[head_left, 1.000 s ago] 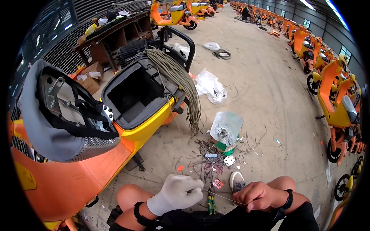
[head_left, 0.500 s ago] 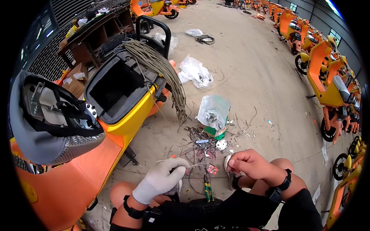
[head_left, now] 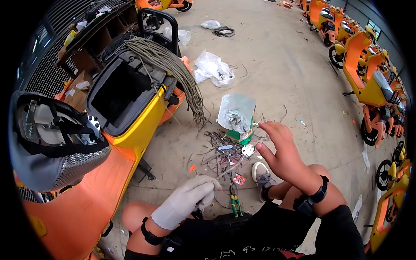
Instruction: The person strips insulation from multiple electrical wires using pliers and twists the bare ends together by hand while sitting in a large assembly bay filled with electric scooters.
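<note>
My left hand (head_left: 188, 201), in a pale grey glove with bare fingertips showing, is closed on a thin, light-coloured wire (head_left: 225, 171) that sticks out up and to the right. My right hand (head_left: 281, 151) is bare and holds nothing; its thumb and fingers are spread beside the bin. Between my feet lie pliers (head_left: 235, 205) with green and yellow handles. A small red packet (head_left: 238, 179) rests just above them. Beyond is a pile of dark cut wire scraps (head_left: 220, 162), with a blue piece (head_left: 225, 147) and a white round part (head_left: 248, 150) on it.
A green container with a clear plastic liner (head_left: 236, 113) stands behind the scraps. At left is an orange-yellow scooter (head_left: 99, 175) with its seat (head_left: 82, 167) tipped up and a cable bundle (head_left: 186, 82) draped over it. Plastic bags (head_left: 214, 71) lie farther off; scooters (head_left: 366, 82) line the right.
My right hand has opened and moved up and away from the wire. My left hand has curled its fingers in, still holding the wire. The view has shifted slightly.
</note>
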{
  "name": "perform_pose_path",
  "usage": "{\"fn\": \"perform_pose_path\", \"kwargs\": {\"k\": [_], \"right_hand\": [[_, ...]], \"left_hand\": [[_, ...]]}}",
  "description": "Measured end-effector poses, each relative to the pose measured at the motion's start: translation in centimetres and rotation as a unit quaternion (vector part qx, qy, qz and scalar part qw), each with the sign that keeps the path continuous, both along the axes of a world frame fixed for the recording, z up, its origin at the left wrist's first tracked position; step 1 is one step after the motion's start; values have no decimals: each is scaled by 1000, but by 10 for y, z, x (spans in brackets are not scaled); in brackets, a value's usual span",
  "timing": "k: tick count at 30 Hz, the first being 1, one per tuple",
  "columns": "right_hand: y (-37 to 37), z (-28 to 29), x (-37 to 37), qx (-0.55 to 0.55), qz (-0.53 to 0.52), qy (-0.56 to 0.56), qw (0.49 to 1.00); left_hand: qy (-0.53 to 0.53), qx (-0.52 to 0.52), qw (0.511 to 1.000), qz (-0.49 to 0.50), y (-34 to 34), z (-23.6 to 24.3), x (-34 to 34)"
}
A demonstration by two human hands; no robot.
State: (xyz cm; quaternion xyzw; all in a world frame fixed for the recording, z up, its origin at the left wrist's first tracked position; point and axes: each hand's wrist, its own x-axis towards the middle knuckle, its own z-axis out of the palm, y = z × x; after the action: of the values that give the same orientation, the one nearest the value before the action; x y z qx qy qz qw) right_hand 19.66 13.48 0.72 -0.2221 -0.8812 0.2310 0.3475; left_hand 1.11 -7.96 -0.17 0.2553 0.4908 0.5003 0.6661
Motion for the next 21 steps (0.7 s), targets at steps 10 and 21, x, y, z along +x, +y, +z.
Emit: {"fn": "perform_pose_path", "kwargs": {"k": [10,21], "right_hand": [[-58,-25,2,-470,237,-85,846],[-33,-14,-5,-591,198,-10,782]], "left_hand": [[91,34,993,61,20,-20,54],[300,88,947,71,31,0,15]]}}
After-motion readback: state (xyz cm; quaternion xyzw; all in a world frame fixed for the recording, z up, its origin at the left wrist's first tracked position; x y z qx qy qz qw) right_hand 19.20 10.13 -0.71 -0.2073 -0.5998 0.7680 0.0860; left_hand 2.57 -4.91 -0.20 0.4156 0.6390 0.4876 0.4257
